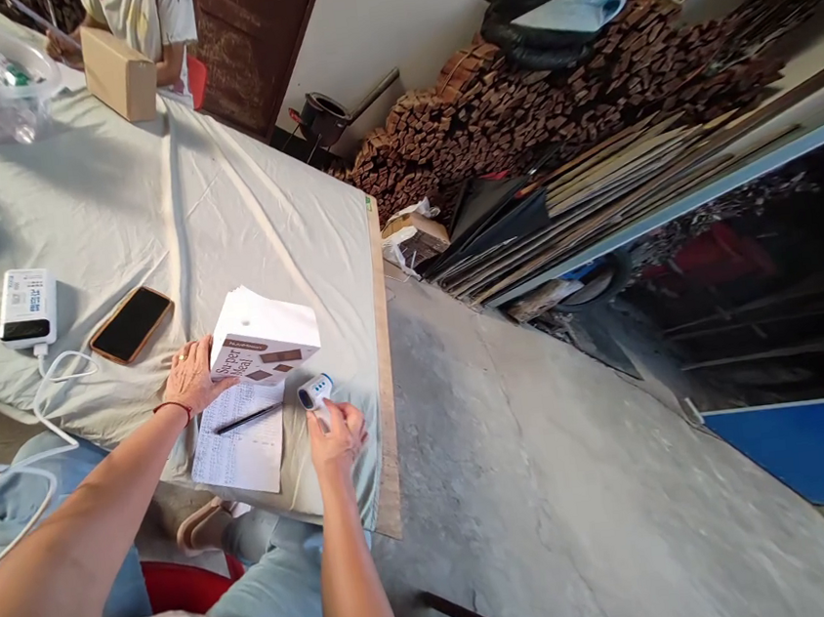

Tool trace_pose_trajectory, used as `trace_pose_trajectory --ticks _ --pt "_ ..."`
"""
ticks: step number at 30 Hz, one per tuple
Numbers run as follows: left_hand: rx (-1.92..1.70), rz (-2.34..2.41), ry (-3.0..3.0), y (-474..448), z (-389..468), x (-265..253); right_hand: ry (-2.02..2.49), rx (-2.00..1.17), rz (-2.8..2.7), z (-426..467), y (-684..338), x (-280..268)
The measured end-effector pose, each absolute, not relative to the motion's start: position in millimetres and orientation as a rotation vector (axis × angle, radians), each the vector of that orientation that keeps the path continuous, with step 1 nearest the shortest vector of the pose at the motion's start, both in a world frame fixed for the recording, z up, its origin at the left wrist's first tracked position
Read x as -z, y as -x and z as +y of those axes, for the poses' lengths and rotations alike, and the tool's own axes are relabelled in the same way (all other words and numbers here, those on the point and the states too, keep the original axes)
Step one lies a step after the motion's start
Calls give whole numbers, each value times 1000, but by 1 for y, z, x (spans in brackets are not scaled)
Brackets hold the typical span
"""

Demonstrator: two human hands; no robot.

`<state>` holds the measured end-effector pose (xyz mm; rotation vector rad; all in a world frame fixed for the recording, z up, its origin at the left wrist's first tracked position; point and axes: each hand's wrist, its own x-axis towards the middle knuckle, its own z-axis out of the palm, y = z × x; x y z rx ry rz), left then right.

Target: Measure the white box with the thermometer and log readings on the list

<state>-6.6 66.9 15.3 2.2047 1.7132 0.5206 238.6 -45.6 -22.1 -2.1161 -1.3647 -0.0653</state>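
My left hand [192,376], with a ring and a red cord at the wrist, grips the left lower edge of a white box [267,326]. The box has brown print reading "Super Meal" and stands on the cloth. In my right hand [338,439] is a white handheld infrared thermometer [316,391] with a dark end and blue marks, just right of the box. My fingers wrap round its handle. In front of the box lies a sheet of paper [240,454] with handwriting, and a black pen [250,419] rests across it.
A phone [132,325] and a white power bank [27,308] with a cable [43,406] lie left on the cloth-covered table [224,201]. Farther back are a cardboard box [119,74], a clear tub [15,110] of bottles and a person [139,23]. The table's right edge drops to concrete floor.
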Motion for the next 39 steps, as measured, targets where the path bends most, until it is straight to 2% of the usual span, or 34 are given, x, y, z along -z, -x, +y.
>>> trace_pose_trajectory --ticks 4,10,16,20,39 --pt "-502 1768 -2235 4 69 -10 1873 -55 -1779 -40 -202 24" --pt "-491 1779 -2246 1 68 -8 1724 -254 -1952 -44 -207 22" --pt "-465 1748 -2231 1 67 -13 1561 -432 -1352 -48 -198 30" --pt "-461 1762 -2227 0 66 -15 1524 -598 -1178 -36 -165 32" --pt "-469 1745 -2227 0 65 -16 1557 -504 -1205 -30 -152 41"
